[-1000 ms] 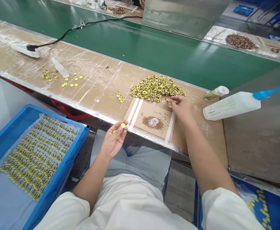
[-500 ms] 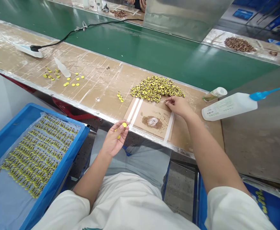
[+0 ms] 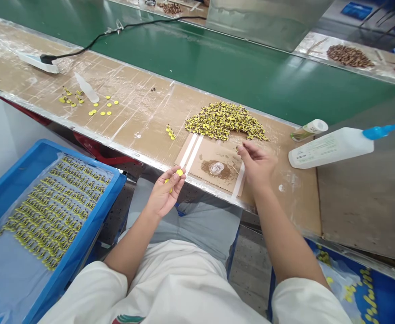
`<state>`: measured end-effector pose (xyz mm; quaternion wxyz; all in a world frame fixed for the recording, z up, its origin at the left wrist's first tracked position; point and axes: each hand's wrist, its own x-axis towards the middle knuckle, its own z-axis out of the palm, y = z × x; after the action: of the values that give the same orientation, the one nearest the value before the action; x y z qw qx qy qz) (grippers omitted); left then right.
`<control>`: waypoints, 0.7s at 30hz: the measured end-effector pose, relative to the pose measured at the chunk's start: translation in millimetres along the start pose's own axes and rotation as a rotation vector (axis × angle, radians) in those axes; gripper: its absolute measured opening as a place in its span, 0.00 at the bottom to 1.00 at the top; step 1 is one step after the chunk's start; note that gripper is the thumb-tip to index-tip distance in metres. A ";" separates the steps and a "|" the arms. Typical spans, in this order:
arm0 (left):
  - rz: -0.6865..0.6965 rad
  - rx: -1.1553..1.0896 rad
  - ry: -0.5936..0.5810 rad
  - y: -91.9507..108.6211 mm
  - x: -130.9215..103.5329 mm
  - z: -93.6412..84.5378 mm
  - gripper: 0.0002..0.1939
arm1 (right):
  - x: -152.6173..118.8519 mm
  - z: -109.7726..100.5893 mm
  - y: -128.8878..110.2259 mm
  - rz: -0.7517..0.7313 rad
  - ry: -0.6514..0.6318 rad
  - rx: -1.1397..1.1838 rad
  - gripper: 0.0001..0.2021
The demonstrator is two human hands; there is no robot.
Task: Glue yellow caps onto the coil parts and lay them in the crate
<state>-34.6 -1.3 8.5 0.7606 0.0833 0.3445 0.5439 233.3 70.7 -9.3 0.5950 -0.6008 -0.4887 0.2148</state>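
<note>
My left hand (image 3: 163, 194) is closed on small round yellow discs just off the table's front edge; one disc (image 3: 179, 172) shows between thumb and fingertips, another lies lower in the fingers. In a pinch above the right side of a cardboard pad (image 3: 197, 167), my right hand (image 3: 258, 164) has a tiny dark piece at its fingertips, too small to name. Behind the pad spreads a heap of small yellow-and-black pieces (image 3: 220, 118). A small clear cup (image 3: 216, 168) stands in a wet brown patch on the pad.
Several assembled yellow pieces fill rows in a blue tray (image 3: 119, 180) at left. A white bottle with a blue nozzle (image 3: 332, 147) and a small tube (image 3: 309, 129) lie at right. Yellow discs (image 3: 102, 113) lie near a small white bottle (image 3: 87, 87). A black cable (image 3: 92, 42) crosses the green belt.
My right hand has drawn back from the heap's front edge towards me, fingertips pinched. My left hand stays nearly in place with the yellow discs. The view has shifted slightly.
</note>
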 end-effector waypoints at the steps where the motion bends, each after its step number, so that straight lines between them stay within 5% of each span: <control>1: 0.003 0.000 0.004 -0.7 0.2 0.2 0.11 | -12.6 3.1 -5.1 -0.019 0.021 -0.005 0.17; 7: -0.002 -0.004 0.007 -3.1 -0.6 0.3 0.10 | -60.6 14.6 -17.9 -0.197 0.027 -0.086 0.09; 21: -0.042 -0.035 0.034 -3.1 -2.2 2.7 0.12 | -63.2 15.7 -13.3 -0.225 0.003 -0.209 0.08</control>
<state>-30.9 -3.8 10.0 0.7672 0.0535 0.3495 0.5351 188.5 22.8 -20.6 0.5502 -0.6012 -0.5718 0.0941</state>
